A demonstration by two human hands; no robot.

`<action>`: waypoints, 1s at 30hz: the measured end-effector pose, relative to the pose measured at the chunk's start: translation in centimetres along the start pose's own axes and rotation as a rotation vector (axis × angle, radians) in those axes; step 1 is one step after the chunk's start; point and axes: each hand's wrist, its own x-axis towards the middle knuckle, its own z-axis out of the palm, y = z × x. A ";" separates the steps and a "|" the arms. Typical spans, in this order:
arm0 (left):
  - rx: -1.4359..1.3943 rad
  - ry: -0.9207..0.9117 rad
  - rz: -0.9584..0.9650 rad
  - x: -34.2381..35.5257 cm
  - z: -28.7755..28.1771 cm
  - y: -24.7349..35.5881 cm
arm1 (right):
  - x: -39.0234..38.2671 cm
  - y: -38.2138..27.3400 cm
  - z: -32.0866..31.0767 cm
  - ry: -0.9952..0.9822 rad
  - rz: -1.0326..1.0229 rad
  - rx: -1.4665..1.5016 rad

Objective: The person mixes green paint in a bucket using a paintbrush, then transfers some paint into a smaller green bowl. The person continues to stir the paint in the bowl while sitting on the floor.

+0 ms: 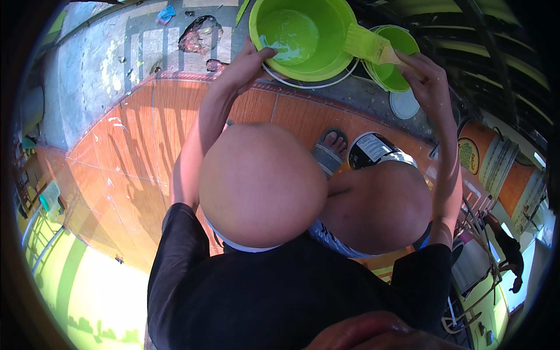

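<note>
Above knees: left hand (pixel 248 58) grips green bucket (pixel 303 38) rim; right hand (pixel 429 73) closed on paintbrush (pixel 373 48), bristles pointing left over bucket.

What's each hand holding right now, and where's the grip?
Left hand grips the green paint bucket by its near rim, thumb over the edge. Right hand holds the paintbrush by its handle, bristles over the bucket rim.
</note>
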 end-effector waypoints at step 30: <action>-0.386 0.065 -0.101 -2.2 -0.1 -3.3 | 4.1 -5.4 6.7 -0.314 0.243 0.251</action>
